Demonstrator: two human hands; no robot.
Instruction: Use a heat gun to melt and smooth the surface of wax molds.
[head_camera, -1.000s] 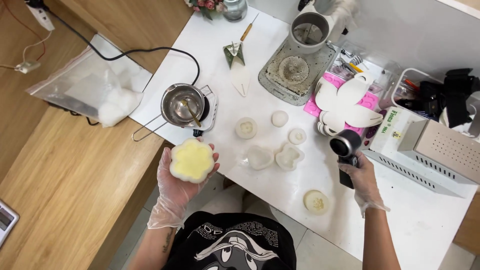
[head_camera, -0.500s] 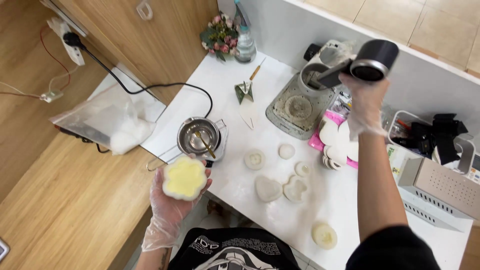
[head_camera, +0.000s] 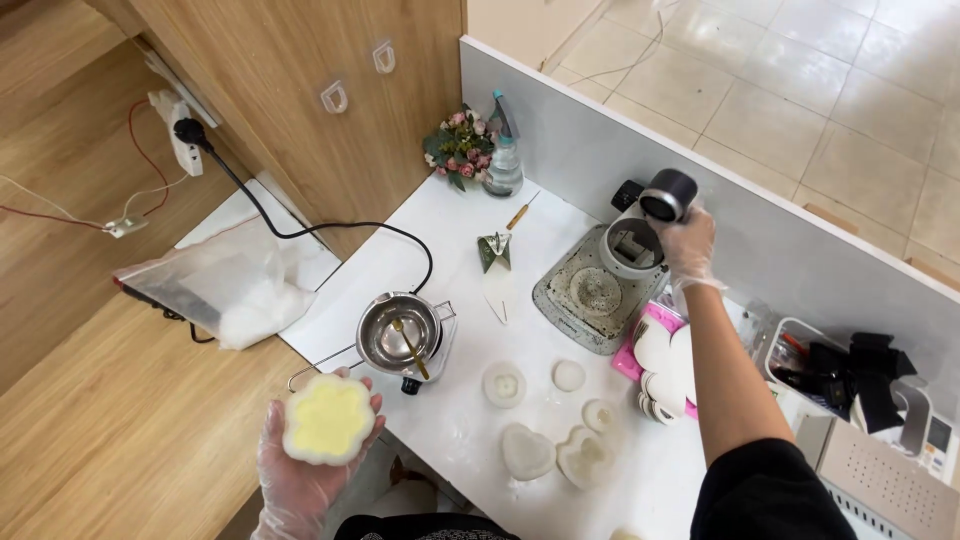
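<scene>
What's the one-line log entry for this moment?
left hand: holds flower-shaped mould | right hand: grips black tool over scale | white table

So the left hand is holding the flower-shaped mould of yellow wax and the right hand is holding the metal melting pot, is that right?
Not quite. In the head view the left hand does hold the flower-shaped mould, but the right hand holds a black heat gun near the wall; the metal melting pot sits untouched on the table.
</scene>
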